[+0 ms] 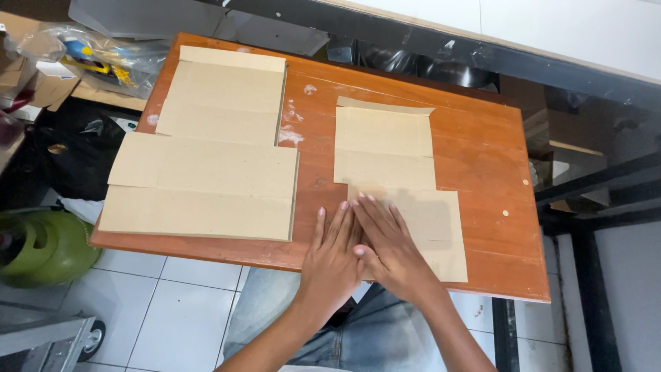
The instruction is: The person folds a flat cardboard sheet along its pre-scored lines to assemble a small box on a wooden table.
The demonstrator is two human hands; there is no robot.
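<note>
Both hands lie flat with fingers spread, gripping nothing. The right hand (389, 244) presses the flat cardboard sheet (399, 176). The left hand (334, 258), at its 9 o'clock and partly under it, rests on the wooden surface (482, 158).

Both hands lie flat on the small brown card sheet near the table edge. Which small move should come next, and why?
Probably slide both palms outward along the sheet. The left hand and right hand overlap, pressed flat on the left part of the small brown flat card sheet at the near edge of the orange wooden table; its right part lies unpressed.
</note>
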